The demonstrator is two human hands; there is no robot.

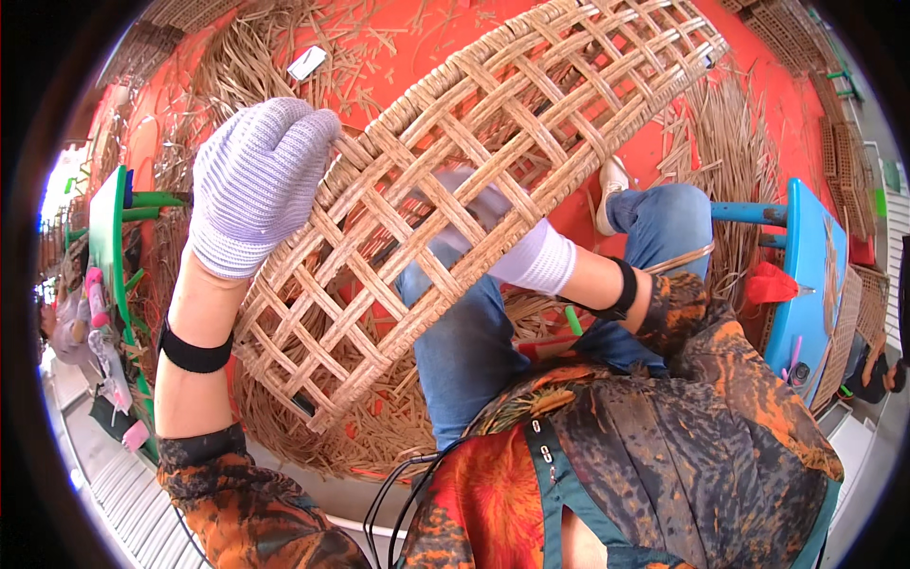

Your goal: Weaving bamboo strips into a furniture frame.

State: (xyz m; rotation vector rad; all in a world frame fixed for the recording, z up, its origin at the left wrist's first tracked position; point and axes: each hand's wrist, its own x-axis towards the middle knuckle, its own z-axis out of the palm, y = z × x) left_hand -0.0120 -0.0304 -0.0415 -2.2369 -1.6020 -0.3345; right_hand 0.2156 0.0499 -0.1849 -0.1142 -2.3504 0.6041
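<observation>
A long tan woven wicker basket (417, 204) with an open lattice side and a thickly wrapped rim is tilted across the middle, in front of my knees. My left hand (256, 180), in a white ribbed knit glove, is closed in a fist against its far rim. A short wicker strand (354, 144) meets the fist at the rim. My right hand (493, 204), also gloved, lies behind the lattice; its fingers are mostly hidden and blurred, so its grip cannot be made out.
Loose wicker strips (256, 57) cover much of the red floor (398, 28). A small white object (306, 64) lies among them. A green stool (109, 247) stands at left; a blue stool (806, 275) at right carries a red bundle (773, 283). More woven pieces (839, 161) lean at far right.
</observation>
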